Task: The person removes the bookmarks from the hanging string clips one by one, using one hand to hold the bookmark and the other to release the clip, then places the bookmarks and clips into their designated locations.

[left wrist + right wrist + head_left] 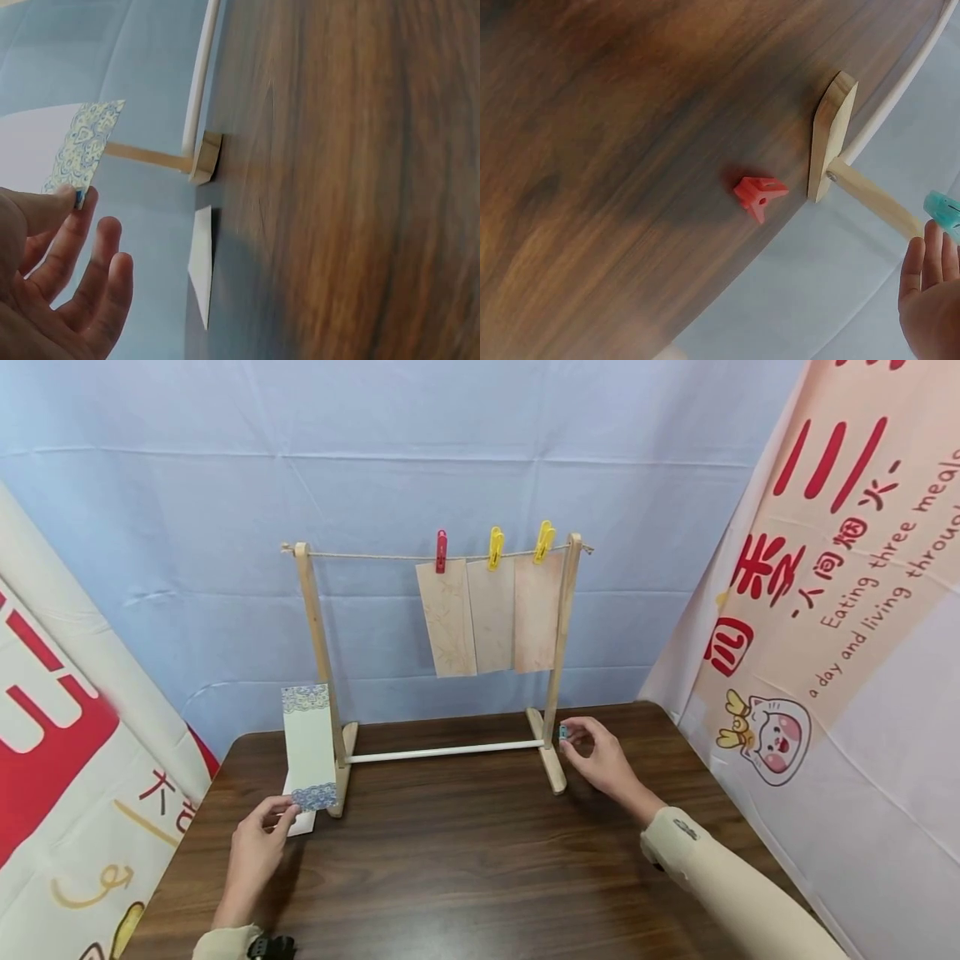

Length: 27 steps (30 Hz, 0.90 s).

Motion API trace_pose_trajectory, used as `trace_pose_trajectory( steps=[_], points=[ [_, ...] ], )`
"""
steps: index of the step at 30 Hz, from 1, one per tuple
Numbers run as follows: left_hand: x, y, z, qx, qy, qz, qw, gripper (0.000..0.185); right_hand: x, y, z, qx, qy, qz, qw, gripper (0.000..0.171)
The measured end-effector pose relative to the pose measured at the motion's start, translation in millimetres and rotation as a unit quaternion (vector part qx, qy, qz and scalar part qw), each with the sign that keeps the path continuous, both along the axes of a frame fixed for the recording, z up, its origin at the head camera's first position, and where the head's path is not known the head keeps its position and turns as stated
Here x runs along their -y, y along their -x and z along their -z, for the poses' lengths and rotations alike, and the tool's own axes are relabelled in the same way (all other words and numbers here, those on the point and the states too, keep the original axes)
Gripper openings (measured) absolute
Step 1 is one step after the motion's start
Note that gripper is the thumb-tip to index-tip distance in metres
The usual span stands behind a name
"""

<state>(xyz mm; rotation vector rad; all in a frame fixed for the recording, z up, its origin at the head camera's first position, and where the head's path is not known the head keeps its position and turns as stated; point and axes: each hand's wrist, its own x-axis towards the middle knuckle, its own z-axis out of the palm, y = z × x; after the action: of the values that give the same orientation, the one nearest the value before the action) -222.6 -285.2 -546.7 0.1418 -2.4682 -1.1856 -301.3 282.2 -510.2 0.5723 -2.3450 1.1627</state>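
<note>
The left hand pinches the lower edge of a white card with blue patterned bands between thumb and forefinger, holding it upright; the remaining fingers are loosely spread in the left wrist view. Just beyond this hand a second white card lies flat on the dark wooden table, beside the left foot of the wooden rack.

The right hand is well apart from the left, on the other side of the rack. Its thumb and fingertips pinch a small teal clip, held just beside the rack's right upright, near its foot. In the right wrist view only the clip's end shows above the fingertips, so the exact grip cannot be judged there.

A white crossbar joins the two feet, running between the hands. Above and left of the right hand, a string spans the uprights; from it hang three pale cards, one under a red peg and two under yellow pegs.

A red clip lies on the table just beside the right foot in the right wrist view; it is hidden in the head view.
</note>
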Motion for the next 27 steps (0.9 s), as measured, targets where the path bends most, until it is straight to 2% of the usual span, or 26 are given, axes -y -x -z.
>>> trace_pose_trajectory(
  steps=[8,14,27],
  points=[
    [9.3,-2.1,-1.4,-0.004,0.004,-0.01,0.9999,0.016,-9.8,-2.5,4.6,0.008,0.014,0.004,1.0,0.035],
    [14.6,-0.8,-2.0,0.006,0.005,-0.019,0.9998,0.018,-16.5,-4.0,8.9,0.002,0.016,0.014,1.0,0.035],
    [26.4,-4.1,-4.6,0.029,0.023,-0.029,0.9989,0.023,-34.1,-4.1,17.5,0.029,0.0,0.053,0.998,0.033]
  ],
)
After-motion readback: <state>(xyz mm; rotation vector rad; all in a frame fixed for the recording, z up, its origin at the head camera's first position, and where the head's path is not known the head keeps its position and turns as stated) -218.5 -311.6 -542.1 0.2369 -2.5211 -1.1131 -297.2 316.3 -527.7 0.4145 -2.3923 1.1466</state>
